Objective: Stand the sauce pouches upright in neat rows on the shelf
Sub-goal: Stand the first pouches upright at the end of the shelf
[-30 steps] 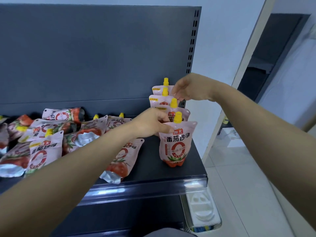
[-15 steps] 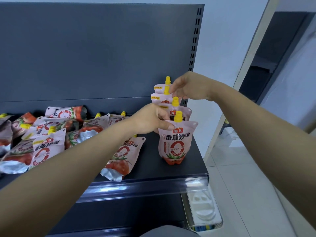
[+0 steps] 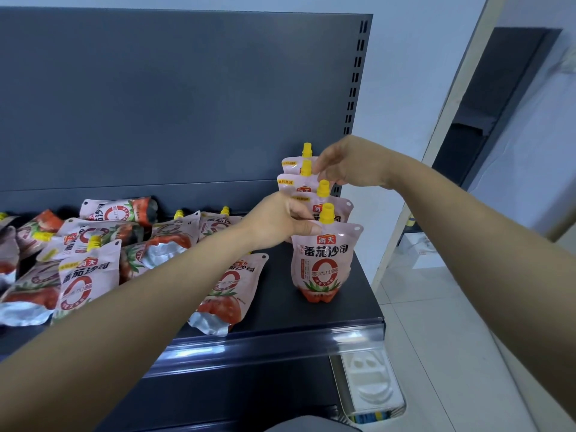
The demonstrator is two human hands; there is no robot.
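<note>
Several pink tomato-sauce pouches with yellow caps stand upright in one row at the right end of the dark shelf (image 3: 358,294). The front pouch (image 3: 325,260) faces me. My left hand (image 3: 277,219) pinches the top left corner of that front pouch. My right hand (image 3: 346,163) grips the top of the second pouch from the back (image 3: 288,183), beside the rearmost pouch (image 3: 293,162). A third pouch (image 3: 332,207) stands between them. One pouch (image 3: 229,291) lies flat under my left forearm.
A heap of fallen pouches (image 3: 90,244) covers the shelf's left half. The grey back panel (image 3: 187,104) rises behind. A shiny price rail (image 3: 280,344) runs along the shelf's front edge. White tiled floor (image 3: 436,353) and a doorway lie to the right.
Both hands have stayed on the standing row, with barely any shift. My head has moved slightly, so the view has drifted.
</note>
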